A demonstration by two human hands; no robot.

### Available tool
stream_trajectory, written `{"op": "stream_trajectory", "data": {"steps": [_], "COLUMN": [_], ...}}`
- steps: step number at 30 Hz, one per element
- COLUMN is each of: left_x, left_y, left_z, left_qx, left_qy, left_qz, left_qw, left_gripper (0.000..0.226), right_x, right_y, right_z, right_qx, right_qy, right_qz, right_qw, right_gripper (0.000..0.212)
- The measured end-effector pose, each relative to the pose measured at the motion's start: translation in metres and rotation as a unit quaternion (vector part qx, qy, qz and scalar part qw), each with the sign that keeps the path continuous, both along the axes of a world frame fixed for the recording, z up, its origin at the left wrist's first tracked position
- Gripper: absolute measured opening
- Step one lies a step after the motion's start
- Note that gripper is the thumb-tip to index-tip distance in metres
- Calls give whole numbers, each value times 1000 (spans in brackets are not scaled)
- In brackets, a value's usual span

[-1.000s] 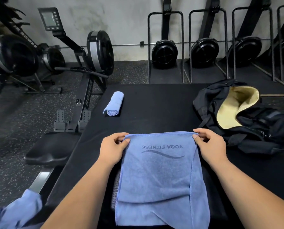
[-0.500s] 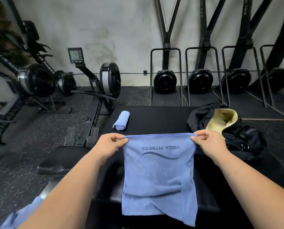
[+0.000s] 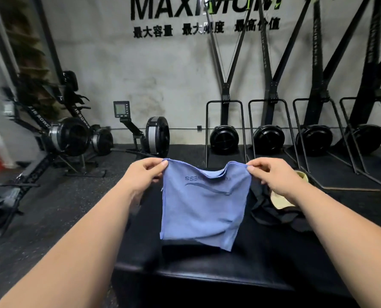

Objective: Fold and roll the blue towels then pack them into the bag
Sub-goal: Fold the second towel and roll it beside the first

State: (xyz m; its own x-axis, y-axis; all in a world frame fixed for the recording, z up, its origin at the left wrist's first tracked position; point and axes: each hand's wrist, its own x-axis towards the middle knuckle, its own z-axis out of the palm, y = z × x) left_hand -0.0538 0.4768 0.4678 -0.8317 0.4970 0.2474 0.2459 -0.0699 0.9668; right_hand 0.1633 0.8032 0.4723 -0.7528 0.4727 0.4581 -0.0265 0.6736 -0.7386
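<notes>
While the blue towel (image 3: pixel 202 210) hangs above the tabletop (image 3: pixel 251 258), its top edge sagging crosswise between them, the left hand (image 3: pixel 145 174) and right hand (image 3: pixel 273 176) each pinch one upper corner in curled fingers (image 3: pixel 157 166). The bag (image 3: pixel 265 207) lies just beyond the right hand (the nearer one), its mouth open and its contents hidden.
</notes>
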Motion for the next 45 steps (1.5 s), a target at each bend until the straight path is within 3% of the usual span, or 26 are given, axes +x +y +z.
{"op": "stream_trajectory", "data": {"steps": [3,5,6,7,9,12,13,15,16,18,21,24,31,35,38,40,42,45], "left_x": [0,3,6,7,8,12,12,12,13,15,15,13,14,16,20,20,24,22], "left_y": [-12,-16,-17,-18,-19,-19,-19,-19,-18,-16,-12,-5,1,-7,-19,-26,-30,-27], "left_z": [13,19,20,21,23,22,21,22,23,22,24,25,26,29,38,43,49,44], "left_qx": [-26,-22,-18,-12,2,0,-1,4,4,-12,-22,-54,-60,-45,-3,17,36,39], "left_qy": [45,56,60,65,79,98,100,106,113,125,158,189,173,115,15,-25,-43,-58], "left_qz": [39,64,72,86,124,138,137,139,141,149,171,171,150,86,-12,-92,-150,-152], "left_qw": [998,996,995,994,989,986,985,985,984,981,972,965,972,989,1000,995,987,986], "left_gripper": [9,6,6,6,8,7,6,5,6,5,4,6,8,14,25,17,14,24], "right_x": [9,15,14,11,7,8,8,9,10,9,11,12,21,28,33,40,45,42], "right_y": [0,-11,-16,-20,-12,-10,-10,-6,-5,-8,-4,-2,7,10,12,11,10,10], "right_z": [19,30,33,36,41,36,33,37,41,42,41,41,32,30,34,40,44,36], "right_qx": [-32,-20,-20,-39,-24,102,103,63,64,112,108,138,87,61,-83,-183,-239,-267], "right_qy": [47,-71,-83,-41,79,-69,-63,50,64,-16,44,2,-6,-6,43,74,90,67], "right_qz": [-38,64,89,77,-45,-40,-50,-111,-115,-89,-147,-160,-155,-133,-62,-6,35,49], "right_qw": [998,995,992,995,996,992,991,990,989,990,982,977,984,989,994,980,966,960], "right_gripper": [9,8,8,8,10,11,10,10,9,8,10,9,9,5,8,11,13,14]}}
